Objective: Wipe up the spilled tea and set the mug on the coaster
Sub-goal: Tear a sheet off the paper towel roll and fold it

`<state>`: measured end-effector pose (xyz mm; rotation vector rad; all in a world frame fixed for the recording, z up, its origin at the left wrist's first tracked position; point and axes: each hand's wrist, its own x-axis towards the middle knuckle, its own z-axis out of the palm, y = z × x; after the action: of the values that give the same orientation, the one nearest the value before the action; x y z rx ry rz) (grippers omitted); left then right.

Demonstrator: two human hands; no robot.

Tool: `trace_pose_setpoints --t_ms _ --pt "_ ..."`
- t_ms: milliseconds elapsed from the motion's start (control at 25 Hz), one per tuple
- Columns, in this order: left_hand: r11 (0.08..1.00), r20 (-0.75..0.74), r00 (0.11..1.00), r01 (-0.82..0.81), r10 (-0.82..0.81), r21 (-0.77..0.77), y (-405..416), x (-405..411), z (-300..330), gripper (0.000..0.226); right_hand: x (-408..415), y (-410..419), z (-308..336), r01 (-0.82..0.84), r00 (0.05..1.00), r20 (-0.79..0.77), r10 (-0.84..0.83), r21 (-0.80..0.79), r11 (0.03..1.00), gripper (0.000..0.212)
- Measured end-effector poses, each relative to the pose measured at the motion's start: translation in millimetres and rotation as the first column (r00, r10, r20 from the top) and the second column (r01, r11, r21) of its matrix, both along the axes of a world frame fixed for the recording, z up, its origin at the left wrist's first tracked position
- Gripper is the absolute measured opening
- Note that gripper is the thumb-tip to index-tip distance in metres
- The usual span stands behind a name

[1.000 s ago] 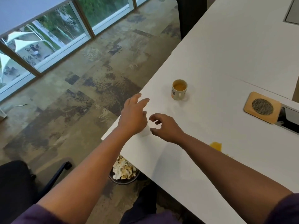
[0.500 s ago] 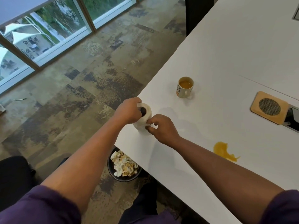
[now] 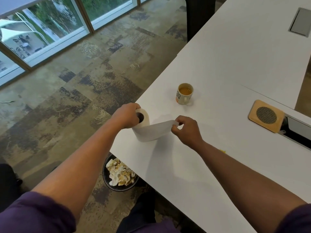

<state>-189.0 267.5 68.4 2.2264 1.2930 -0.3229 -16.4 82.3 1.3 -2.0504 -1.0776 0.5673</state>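
Observation:
A white paper roll (image 3: 145, 132) stands near the corner of the white table (image 3: 235, 61). My left hand (image 3: 126, 115) grips the roll at its top. My right hand (image 3: 187, 130) pinches the loose end of the sheet (image 3: 162, 127), drawn out to the right of the roll. A cream mug (image 3: 184, 93) full of tea stands farther back on the table. The square wooden coaster (image 3: 265, 116) lies at the right. Only a yellow sliver of the spilled tea (image 3: 222, 150) shows beside my right forearm; the arm hides most of it.
A black bin (image 3: 107, 179) of crumpled stained tissues sits on the floor under the table's corner. A cable hatch (image 3: 297, 130) adjoins the coaster; another hatch (image 3: 300, 21) lies far back. A dark chair (image 3: 200, 15) stands at the far table edge, windows at the left.
My left hand closed on the top of the roll. My right hand took the sheet's end and pulled it out to the right. The view shifted and my arm now covers the spill.

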Motion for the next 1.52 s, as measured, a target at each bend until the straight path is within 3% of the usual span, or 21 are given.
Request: trace_pose_setpoints --t_ms 320,520,680,800,840,1000,1080,1360,1520 --pt "1.000 0.020 1.000 0.008 -0.008 -0.015 3.1 -0.7 2.2 0.040 47.1 -25.9 -11.8 0.318 0.944 -0.054 -0.324 -0.097 0.943 0.017" --pt "1.000 0.033 0.999 -0.004 0.004 -0.024 3.1 0.3 3.0 0.044 59.5 -34.8 -13.7 0.475 0.870 -0.116 -0.479 -0.060 0.878 0.016" --pt "0.992 0.209 0.976 0.077 -0.054 -0.103 -6.0 3.3 0.1 0.065 57.7 -35.1 -10.4 0.471 0.862 -0.203 -0.464 -0.014 0.882 0.020" --pt "0.975 0.283 0.950 0.178 -0.134 -0.135 -15.7 2.3 -3.7 0.055 53.1 -34.5 -7.9 0.396 0.890 -0.241 -0.388 -0.018 0.918 0.037" --pt "0.971 0.252 0.952 0.210 -0.175 -0.118 -17.9 0.6 -5.4 0.060 52.9 -34.6 -8.4 0.370 0.897 -0.249 -0.364 -0.025 0.929 0.038" --pt "0.958 0.084 0.957 0.281 -0.276 -0.059 -25.4 -8.2 -11.4 0.123 57.1 -36.0 -15.4 0.341 0.901 -0.267 -0.341 -0.047 0.939 0.027" --pt "0.950 0.054 0.949 0.311 -0.310 -0.015 -25.1 -10.8 -16.9 0.129 58.5 -36.0 -17.3 0.345 0.896 -0.283 -0.344 -0.046 0.937 0.013" --pt "0.946 0.123 0.938 0.315 -0.323 0.081 -17.7 -9.0 -25.1 0.071 61.3 -36.8 -14.9 0.353 0.900 -0.265 -0.346 -0.024 0.935 0.009" --pt "0.935 0.149 0.925 0.332 -0.349 0.126 -17.4 -6.5 -24.8 0.050 63.2 -35.7 -13.8 0.377 0.871 -0.337 -0.357 -0.007 0.926 0.005"
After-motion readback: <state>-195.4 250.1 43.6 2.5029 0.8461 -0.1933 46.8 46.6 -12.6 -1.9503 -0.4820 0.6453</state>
